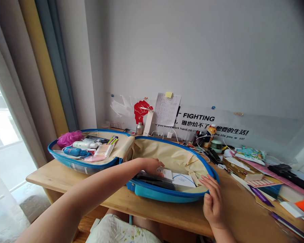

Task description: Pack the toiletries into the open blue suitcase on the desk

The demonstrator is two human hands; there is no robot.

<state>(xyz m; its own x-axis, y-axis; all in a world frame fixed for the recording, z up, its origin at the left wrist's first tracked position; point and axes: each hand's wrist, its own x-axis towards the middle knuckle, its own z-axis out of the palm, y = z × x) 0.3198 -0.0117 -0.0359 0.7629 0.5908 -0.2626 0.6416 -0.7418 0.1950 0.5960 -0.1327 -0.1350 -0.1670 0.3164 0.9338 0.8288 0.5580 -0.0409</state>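
Observation:
A blue suitcase with beige lining lies unfolded on the wooden table, its right half (172, 196) in front of me. My left hand (153, 166) reaches down into this half, fingers bent around a small white box (168, 173); part of its grip is hidden. Beside that lies a white box with blue lines (183, 180), and a dark flat item (155, 181) runs along the near wall. At the right end, my right hand (212, 199) rests against the blue rim with fingers stretched out and apart, the thumb outside.
The suitcase's left half (84, 166) holds a purple bath puff (70, 137), a blue bottle (75, 151), a white bottle (83, 144) and a pack of cotton swabs (105, 151). Papers, pens and cables crowd the table's right side. A metal-capped jar (139, 128) stands by the wall.

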